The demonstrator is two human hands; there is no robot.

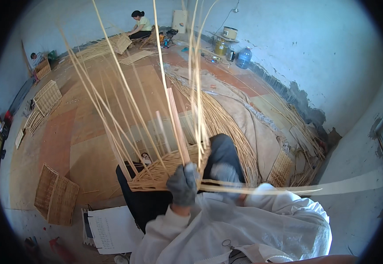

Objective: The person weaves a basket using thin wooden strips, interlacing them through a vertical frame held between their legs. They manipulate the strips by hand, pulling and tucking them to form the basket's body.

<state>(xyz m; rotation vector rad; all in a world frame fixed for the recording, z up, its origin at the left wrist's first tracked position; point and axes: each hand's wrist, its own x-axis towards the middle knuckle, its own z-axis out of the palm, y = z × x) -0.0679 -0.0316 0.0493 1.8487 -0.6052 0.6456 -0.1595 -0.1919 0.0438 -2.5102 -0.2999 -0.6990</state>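
Observation:
A half-woven wicker basket (152, 176) rests across my lap, with tall pale canes (127, 88) standing up from its edges. My left hand (183, 185), in a dark grey glove, is closed on the basket's near edge, at the foot of an upright wooden slat (178, 127). To its right is my gloved right hand (226, 176), smeared by motion, so its fingers cannot be made out. Close by it, loose wicker strands (261, 190) run sideways from the basket's corner toward the right, blurred toward their ends.
A long bundle of canes (231, 119) lies by my right knee beside a beige cloth (261, 127). A finished-looking wicker basket (56, 195) and written paper (114, 229) are at left. Two people sit farther off, one at the back (141, 24). A water bottle (244, 58) stands by the wall.

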